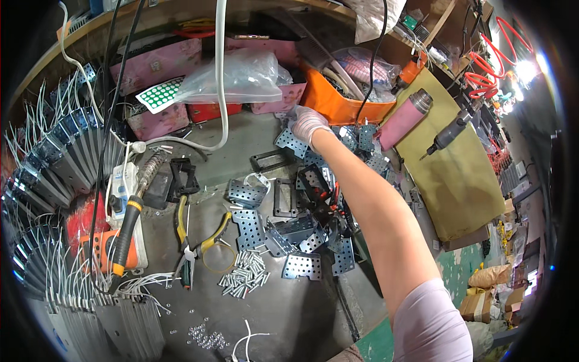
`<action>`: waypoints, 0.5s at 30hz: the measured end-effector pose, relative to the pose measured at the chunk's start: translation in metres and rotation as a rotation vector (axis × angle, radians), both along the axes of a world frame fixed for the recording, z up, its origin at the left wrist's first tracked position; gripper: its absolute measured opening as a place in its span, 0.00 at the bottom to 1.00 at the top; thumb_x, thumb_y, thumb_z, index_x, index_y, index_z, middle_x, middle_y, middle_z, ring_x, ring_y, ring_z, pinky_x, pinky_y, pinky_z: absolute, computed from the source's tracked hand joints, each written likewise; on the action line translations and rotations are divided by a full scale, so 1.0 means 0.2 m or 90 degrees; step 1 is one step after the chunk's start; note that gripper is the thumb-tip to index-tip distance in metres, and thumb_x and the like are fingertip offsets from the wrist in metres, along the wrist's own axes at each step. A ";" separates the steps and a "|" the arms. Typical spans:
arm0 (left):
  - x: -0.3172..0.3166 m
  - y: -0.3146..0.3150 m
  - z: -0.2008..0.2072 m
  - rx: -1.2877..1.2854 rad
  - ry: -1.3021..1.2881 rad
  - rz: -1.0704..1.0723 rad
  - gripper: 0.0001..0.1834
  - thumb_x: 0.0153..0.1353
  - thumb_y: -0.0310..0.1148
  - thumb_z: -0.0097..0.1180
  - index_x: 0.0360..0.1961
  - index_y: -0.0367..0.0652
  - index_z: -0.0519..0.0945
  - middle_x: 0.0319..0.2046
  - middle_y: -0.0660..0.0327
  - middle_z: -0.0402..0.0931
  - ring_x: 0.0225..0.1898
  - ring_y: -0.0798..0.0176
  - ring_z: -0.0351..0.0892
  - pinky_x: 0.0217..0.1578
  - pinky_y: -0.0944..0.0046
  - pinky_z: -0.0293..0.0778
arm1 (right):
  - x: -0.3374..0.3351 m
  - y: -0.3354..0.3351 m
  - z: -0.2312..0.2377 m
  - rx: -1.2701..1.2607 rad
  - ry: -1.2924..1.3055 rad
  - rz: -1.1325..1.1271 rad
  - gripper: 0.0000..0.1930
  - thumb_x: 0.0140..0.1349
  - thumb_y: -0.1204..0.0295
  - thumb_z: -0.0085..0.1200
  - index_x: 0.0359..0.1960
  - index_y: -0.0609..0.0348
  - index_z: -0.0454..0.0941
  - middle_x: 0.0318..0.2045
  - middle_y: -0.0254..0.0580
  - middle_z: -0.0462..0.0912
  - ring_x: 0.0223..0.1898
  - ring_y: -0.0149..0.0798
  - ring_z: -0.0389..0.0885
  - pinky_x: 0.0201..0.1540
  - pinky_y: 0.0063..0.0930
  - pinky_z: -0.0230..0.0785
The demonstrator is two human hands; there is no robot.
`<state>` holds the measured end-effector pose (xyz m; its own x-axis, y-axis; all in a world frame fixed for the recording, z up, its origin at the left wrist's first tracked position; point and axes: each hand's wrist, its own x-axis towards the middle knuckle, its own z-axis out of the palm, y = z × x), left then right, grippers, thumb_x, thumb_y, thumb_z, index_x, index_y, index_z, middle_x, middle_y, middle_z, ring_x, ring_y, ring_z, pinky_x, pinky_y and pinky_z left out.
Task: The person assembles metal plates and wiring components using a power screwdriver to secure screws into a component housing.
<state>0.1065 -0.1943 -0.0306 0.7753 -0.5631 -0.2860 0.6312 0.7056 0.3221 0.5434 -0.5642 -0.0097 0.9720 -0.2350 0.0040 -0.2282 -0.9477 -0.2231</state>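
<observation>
My right hand [310, 125], in a pale glove, reaches far across the bench to the front of a pink box [278, 98]. Its fingers are curled together; what they hold, if anything, is hidden. Just below it lies a perforated metal plate [291, 143], with more bent perforated plates [248, 228] heaped nearer me. Black rectangular frames [284, 198] are mixed among them. In front of the heap sit a pile of metal screws [244, 274] and a scatter of small nuts [207, 336]. My left hand is out of view.
Yellow-handled pliers [181, 226] and a screwdriver [128, 232] lie left of the plates. Wired grey units [78, 145] line the left side. An orange bin [325, 99] stands behind my hand; a pink flask [405, 119] and power screwdriver [447, 137] are right. A white cable [221, 72] hangs down.
</observation>
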 end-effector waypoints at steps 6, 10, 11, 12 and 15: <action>0.02 -0.02 0.01 0.011 -0.009 0.010 0.22 0.60 0.43 0.56 0.53 0.48 0.67 0.39 0.61 0.69 0.39 0.57 0.71 0.38 0.53 0.68 | -0.28 0.14 0.15 0.092 0.096 0.291 0.14 0.50 0.71 0.53 0.40 0.58 0.80 0.34 0.52 0.82 0.40 0.54 0.80 0.45 0.39 0.72; 0.00 -0.01 0.02 0.027 -0.018 0.003 0.21 0.61 0.42 0.55 0.52 0.48 0.67 0.39 0.62 0.69 0.38 0.58 0.71 0.39 0.53 0.68 | -0.62 0.11 0.27 -0.057 -0.153 0.424 0.09 0.47 0.73 0.55 0.33 0.55 0.81 0.29 0.47 0.80 0.37 0.51 0.79 0.43 0.41 0.70; -0.02 -0.01 0.02 0.023 -0.037 0.005 0.21 0.61 0.42 0.55 0.52 0.48 0.67 0.38 0.62 0.69 0.38 0.58 0.71 0.39 0.54 0.67 | -0.71 0.12 0.34 -0.139 -0.230 0.470 0.09 0.45 0.73 0.56 0.30 0.53 0.81 0.28 0.45 0.79 0.37 0.50 0.78 0.42 0.41 0.69; -0.05 -0.01 0.04 0.022 -0.029 0.026 0.22 0.61 0.42 0.56 0.53 0.50 0.66 0.38 0.62 0.70 0.39 0.58 0.71 0.40 0.53 0.68 | -0.79 0.12 0.40 -0.221 -0.309 0.514 0.08 0.43 0.73 0.57 0.28 0.51 0.80 0.28 0.43 0.78 0.36 0.48 0.78 0.41 0.41 0.68; -0.01 0.00 -0.02 0.055 -0.014 -0.030 0.26 0.60 0.44 0.57 0.56 0.49 0.65 0.44 0.60 0.71 0.43 0.57 0.73 0.44 0.51 0.69 | -0.86 -0.08 0.38 -0.171 -0.376 0.371 0.08 0.45 0.73 0.58 0.30 0.54 0.80 0.29 0.42 0.80 0.36 0.50 0.77 0.42 0.41 0.67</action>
<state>0.1052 -0.1949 -0.0352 0.7551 -0.5731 -0.3183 0.6552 0.6438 0.3952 0.3706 -0.5797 0.0671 0.7581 0.3809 0.5294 0.3922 -0.9148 0.0965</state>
